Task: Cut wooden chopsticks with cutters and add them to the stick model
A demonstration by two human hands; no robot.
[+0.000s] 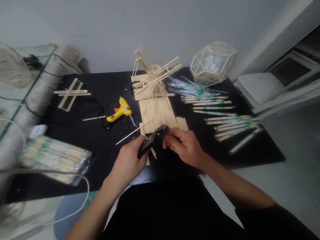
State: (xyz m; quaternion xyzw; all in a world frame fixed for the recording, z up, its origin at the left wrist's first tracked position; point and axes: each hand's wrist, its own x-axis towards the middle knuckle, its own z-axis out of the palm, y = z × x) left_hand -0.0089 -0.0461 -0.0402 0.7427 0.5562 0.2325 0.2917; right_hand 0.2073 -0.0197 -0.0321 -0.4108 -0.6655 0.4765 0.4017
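My left hand (131, 156) is wrapped around the handles of dark pliers (153, 139), whose head points up and to the right. My right hand (185, 145) is closed in a pinch right beside the head of the pliers; whatever its fingers hold is hidden. Just beyond both hands lies a flat panel of wooden sticks (156, 113) set side by side. Behind the panel rises a windmill-like stick model (153, 76) with crossed blades. Loose sticks (135, 132) lie near my left hand.
Left of the panel lies a yellow glue gun (119, 110). A crossed stick frame (72, 94) is farther left, a bagged chopstick bundle (55, 158) at front left. Wrapped chopsticks (231, 124) spread across the right side, below a polyhedral stick frame (213, 63). A pale cable (81, 176) loops at left.
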